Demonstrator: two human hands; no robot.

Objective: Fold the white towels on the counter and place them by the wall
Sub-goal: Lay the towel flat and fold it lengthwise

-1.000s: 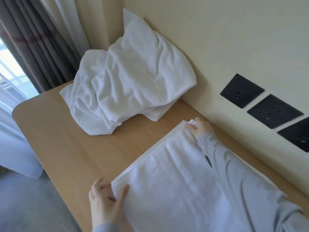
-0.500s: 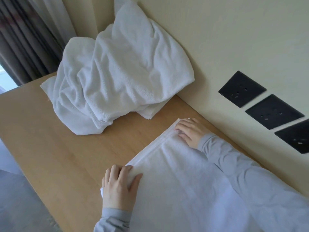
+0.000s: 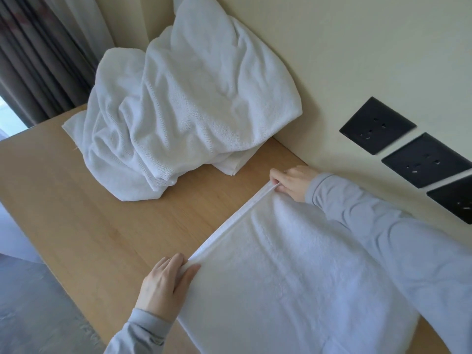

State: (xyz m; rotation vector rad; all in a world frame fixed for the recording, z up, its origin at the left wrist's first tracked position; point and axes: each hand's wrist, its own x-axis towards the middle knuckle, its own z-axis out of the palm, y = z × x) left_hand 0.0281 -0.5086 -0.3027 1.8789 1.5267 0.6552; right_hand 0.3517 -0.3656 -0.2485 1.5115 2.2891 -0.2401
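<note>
A white towel (image 3: pixel 293 272) lies flat on the wooden counter (image 3: pixel 89 213), its hemmed far edge running diagonally between my hands. My left hand (image 3: pixel 166 284) pinches the near corner of that edge, thumb on top. My right hand (image 3: pixel 293 181) grips the far corner close to the wall, fingers curled around the hem. A heap of crumpled white towels (image 3: pixel 184 103) sits at the back of the counter, leaning against the wall. My grey right sleeve hides part of the flat towel.
The cream wall (image 3: pixel 357 47) runs along the counter's right side with three black socket plates (image 3: pixel 378 125). Dark curtains (image 3: pixel 38 60) hang at the far left. The counter's left edge drops to a grey floor (image 3: pixel 25 302).
Both hands went from lying flat on the towel's far edge to gripping its two corners. The view has shifted slightly.
</note>
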